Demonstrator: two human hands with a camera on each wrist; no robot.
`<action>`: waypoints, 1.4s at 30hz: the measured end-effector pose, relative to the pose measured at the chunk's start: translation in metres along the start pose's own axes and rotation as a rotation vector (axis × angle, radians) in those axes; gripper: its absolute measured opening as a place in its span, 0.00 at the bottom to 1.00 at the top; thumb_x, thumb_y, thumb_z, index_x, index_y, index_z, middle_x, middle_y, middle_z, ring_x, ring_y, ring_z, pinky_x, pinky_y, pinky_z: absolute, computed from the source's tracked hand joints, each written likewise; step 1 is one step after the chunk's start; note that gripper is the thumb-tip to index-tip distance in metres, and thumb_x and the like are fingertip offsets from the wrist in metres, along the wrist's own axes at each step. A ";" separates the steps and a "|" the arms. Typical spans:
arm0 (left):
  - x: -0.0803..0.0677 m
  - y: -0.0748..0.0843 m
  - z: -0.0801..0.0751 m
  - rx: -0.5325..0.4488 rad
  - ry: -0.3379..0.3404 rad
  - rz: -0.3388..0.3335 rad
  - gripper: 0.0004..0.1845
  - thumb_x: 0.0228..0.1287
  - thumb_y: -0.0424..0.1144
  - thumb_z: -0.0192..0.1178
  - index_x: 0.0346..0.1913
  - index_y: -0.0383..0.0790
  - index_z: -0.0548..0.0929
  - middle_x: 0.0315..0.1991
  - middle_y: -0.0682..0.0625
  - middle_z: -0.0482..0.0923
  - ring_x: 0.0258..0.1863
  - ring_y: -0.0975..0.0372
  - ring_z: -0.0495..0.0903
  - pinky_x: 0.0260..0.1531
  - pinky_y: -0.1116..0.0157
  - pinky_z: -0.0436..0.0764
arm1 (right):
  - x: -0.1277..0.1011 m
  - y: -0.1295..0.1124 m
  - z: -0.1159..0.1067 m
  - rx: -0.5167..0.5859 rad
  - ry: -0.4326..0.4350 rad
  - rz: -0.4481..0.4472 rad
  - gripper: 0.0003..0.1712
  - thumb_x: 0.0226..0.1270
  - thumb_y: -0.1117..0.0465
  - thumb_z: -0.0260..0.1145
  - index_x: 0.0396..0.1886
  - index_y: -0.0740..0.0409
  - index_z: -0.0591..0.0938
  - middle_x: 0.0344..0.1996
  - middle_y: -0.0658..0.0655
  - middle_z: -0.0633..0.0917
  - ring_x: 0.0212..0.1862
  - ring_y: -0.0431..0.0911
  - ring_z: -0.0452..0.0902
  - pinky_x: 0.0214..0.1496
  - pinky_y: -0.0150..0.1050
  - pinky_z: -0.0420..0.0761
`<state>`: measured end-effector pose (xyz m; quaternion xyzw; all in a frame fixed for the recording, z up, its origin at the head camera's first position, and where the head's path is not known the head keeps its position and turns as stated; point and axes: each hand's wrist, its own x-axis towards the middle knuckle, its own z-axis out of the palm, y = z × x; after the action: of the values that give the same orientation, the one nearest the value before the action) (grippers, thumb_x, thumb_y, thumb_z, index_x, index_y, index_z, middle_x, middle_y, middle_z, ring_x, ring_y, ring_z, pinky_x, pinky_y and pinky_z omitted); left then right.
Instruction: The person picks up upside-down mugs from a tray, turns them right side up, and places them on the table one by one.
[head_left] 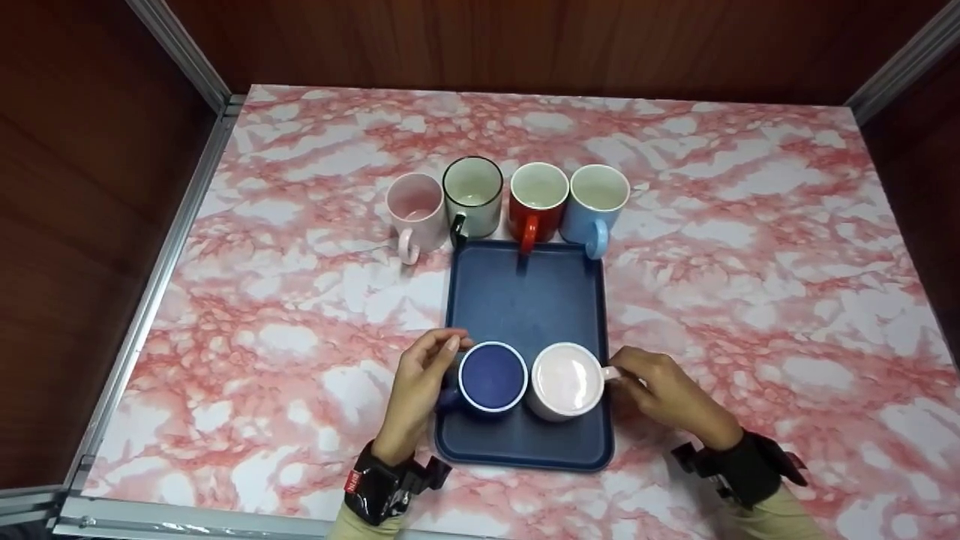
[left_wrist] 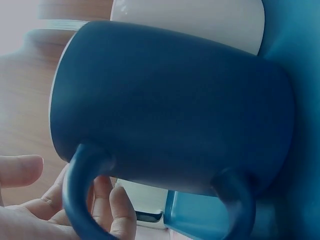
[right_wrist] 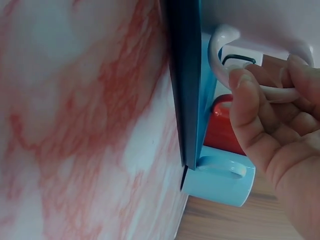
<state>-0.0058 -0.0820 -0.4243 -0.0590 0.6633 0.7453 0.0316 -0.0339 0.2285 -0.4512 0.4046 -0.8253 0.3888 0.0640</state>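
A dark blue mug (head_left: 493,376) and a pinkish-white mug (head_left: 568,381) stand side by side, upright, on the near half of a blue tray (head_left: 525,300). My right hand (head_left: 664,386) pinches the white mug's handle (right_wrist: 220,55), which points right, between thumb and fingers. At the blue mug's left side is my left hand (head_left: 420,379), its fingers loosely bent by the handle (left_wrist: 82,192). The left wrist view shows that thumb (left_wrist: 22,170) apart from the mug and the fingers (left_wrist: 122,210) partly behind the handle.
Beyond the tray's far edge stands a row of mugs: pink (head_left: 420,217), white with a black rim and handle (head_left: 474,195), red (head_left: 536,210) and light blue (head_left: 596,206). Their handles face me. The table (head_left: 750,285) has a red-and-white marbled top, with brown panels (head_left: 525,45) around it.
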 end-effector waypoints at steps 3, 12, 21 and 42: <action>0.000 0.000 -0.001 -0.006 0.004 -0.001 0.15 0.67 0.34 0.51 0.47 0.23 0.74 0.39 0.41 0.79 0.43 0.57 0.76 0.47 0.62 0.71 | -0.001 0.001 0.000 0.025 0.010 -0.006 0.17 0.45 0.82 0.64 0.29 0.58 0.77 0.26 0.48 0.77 0.29 0.38 0.71 0.31 0.28 0.69; 0.000 0.000 0.001 -0.009 0.001 0.000 0.14 0.67 0.33 0.51 0.47 0.22 0.74 0.39 0.41 0.79 0.43 0.58 0.76 0.49 0.60 0.72 | -0.002 -0.001 -0.004 0.091 0.033 0.054 0.15 0.46 0.82 0.64 0.29 0.60 0.78 0.25 0.50 0.78 0.28 0.38 0.70 0.31 0.26 0.68; 0.001 0.001 0.001 -0.008 0.010 0.003 0.14 0.66 0.33 0.51 0.47 0.22 0.75 0.38 0.41 0.79 0.42 0.57 0.76 0.48 0.62 0.73 | -0.003 0.000 -0.009 0.129 0.048 0.024 0.19 0.41 0.87 0.62 0.29 0.64 0.77 0.23 0.53 0.75 0.26 0.39 0.68 0.29 0.25 0.67; -0.019 0.035 0.017 -0.013 0.003 0.234 0.12 0.66 0.31 0.51 0.45 0.23 0.76 0.39 0.37 0.78 0.45 0.55 0.76 0.51 0.63 0.70 | 0.026 -0.038 -0.025 0.338 0.231 -0.034 0.05 0.54 0.81 0.60 0.28 0.73 0.74 0.23 0.63 0.78 0.20 0.44 0.75 0.20 0.28 0.74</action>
<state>0.0078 -0.0689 -0.3857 0.0176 0.6610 0.7480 -0.0570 -0.0293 0.2156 -0.4005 0.3761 -0.7284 0.5646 0.0960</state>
